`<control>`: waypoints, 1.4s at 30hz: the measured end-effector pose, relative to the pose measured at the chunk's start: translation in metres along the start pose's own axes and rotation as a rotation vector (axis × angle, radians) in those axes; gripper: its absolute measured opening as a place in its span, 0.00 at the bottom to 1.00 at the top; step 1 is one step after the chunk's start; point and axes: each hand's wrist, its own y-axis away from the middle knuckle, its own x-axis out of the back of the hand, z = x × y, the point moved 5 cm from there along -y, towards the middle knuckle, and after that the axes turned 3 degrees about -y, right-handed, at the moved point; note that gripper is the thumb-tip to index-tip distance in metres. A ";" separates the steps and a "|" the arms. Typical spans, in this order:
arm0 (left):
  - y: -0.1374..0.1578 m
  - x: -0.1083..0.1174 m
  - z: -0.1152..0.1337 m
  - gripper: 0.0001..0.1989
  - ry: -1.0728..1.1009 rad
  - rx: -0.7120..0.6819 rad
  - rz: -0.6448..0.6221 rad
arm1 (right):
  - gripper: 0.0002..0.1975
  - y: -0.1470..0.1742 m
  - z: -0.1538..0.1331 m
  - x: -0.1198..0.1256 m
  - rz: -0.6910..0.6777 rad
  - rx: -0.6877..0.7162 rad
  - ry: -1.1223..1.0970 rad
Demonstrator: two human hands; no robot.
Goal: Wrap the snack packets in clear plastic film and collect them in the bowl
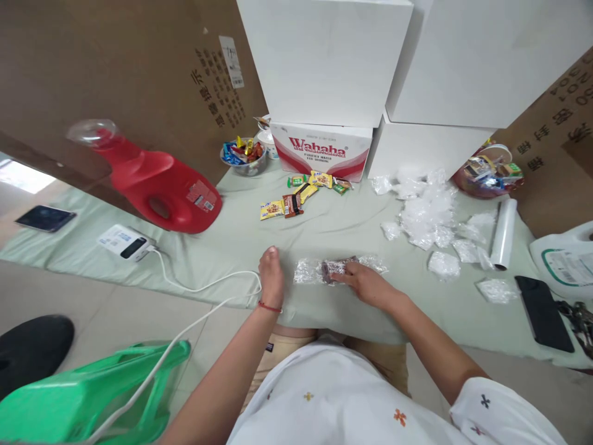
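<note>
A dark brown roll (328,272) lies on the cloth-covered table in front of me, in clear crinkled plastic film (306,271) that spreads out at both ends. My right hand (365,283) grips the roll from the right, fingers over its top. To the left of the film, my left hand (272,277) rests on its side on the cloth, fingers held together and apart from the roll; I see nothing in it. Beyond the hands lie several small wrapped snacks (293,205) in yellow, brown and green.
Crumpled clear plastic pieces (424,213) and a film roll (504,235) lie at right, near a black phone (544,312). A red jug (162,185), a power bank (123,242) and its white cable (204,289) occupy the left. A candy bowl (245,162) and white boxes (324,62) stand behind.
</note>
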 end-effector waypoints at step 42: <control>0.072 -0.075 0.134 0.07 -0.263 -0.654 0.047 | 0.08 0.009 0.022 0.004 0.769 -0.464 -0.986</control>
